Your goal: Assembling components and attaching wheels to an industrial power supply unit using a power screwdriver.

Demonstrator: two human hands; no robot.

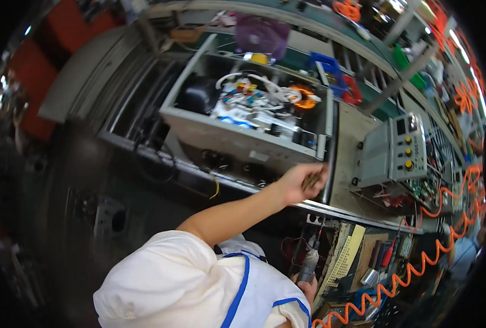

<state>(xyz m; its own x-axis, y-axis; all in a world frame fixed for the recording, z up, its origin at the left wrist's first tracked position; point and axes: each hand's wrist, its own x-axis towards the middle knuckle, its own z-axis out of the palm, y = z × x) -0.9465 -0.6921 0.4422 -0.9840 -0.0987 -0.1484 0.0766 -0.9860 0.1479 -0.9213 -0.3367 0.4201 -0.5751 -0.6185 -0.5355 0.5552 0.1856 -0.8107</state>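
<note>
My left hand (303, 185) is held in front of the near right corner of an open grey metal case (226, 131). Its fingers curl around some small brownish pieces, too blurred to name. Lower down, close to my body, my right hand (307, 286) grips a grey electric screwdriver (309, 261) whose bit points away from me. Inside the case are circuit boards, bundled white cables (275, 90), a ring-shaped copper coil (305, 97) and a black rounded part (198, 94).
Right of the case stands a bench instrument with yellow knobs (398, 147). An orange coiled hose (401, 281) crosses the lower right. Tools and a yellow perforated strip (348, 254) lie near my right hand. Behind the case are a purple fan (262, 35) and a blue bin (330, 71).
</note>
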